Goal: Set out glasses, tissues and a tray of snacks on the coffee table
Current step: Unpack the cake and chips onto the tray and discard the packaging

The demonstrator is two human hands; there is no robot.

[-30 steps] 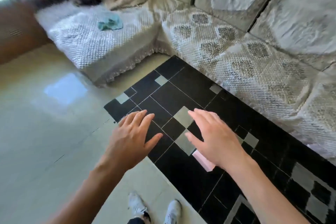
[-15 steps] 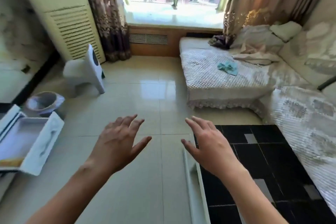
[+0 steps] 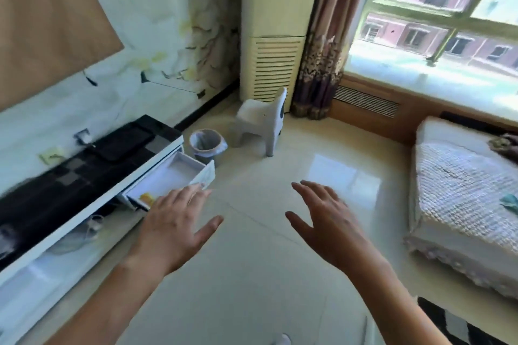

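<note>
White drawer [image 3: 179, 173] is standing pulled out at far left, something orange, perhaps snacks [image 3: 146, 198], lying in its near corner; left hand [image 3: 171, 228] is hovering nearer it, fingers spread and empty; right hand [image 3: 330, 230], likewise spread, is hanging further right.

Bright daylight enters through the window [image 3: 437, 25] at upper right, overexposing its sill and throwing a glare patch on the glossy floor [image 3: 344, 173]. Motion blur softens everything; wide-angle distortion bends the edges.
</note>
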